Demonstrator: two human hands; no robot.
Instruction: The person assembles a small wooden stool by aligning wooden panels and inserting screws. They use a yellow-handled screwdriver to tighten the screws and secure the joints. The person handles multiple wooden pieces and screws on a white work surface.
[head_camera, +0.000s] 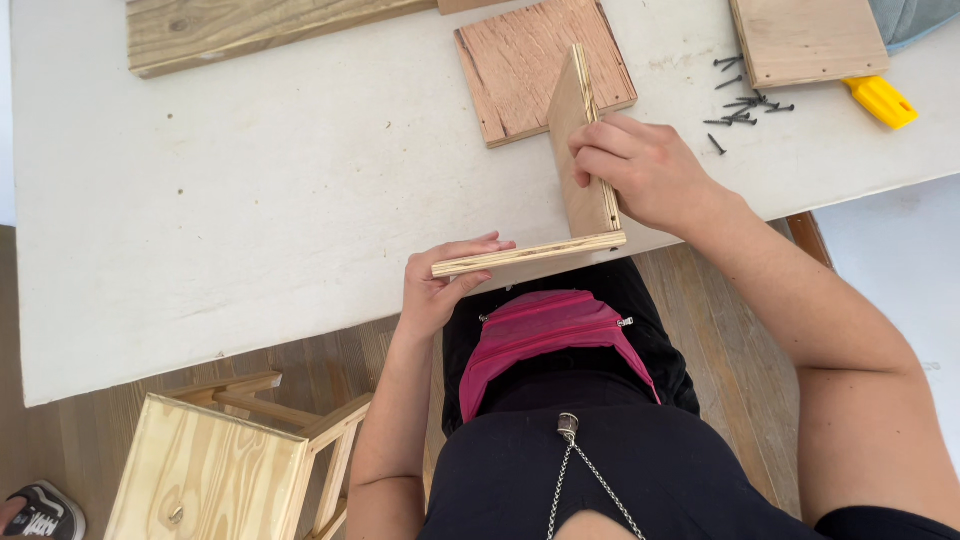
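I am watching the left hand (435, 285) pinching the left end of a plywood strip (528, 254) that is lying on edge along the near border of the white table (250, 210). The right hand (640, 172) is closing its fingers around an upright plywood panel (577, 140), which is standing on edge and meeting the strip at a corner. Just behind is lying a reddish square board (520, 65). Far right, black screws (740, 105) are lying beside a yellow tool handle (880, 100). A pale wooden stool (215, 470) is standing near left on the floor.
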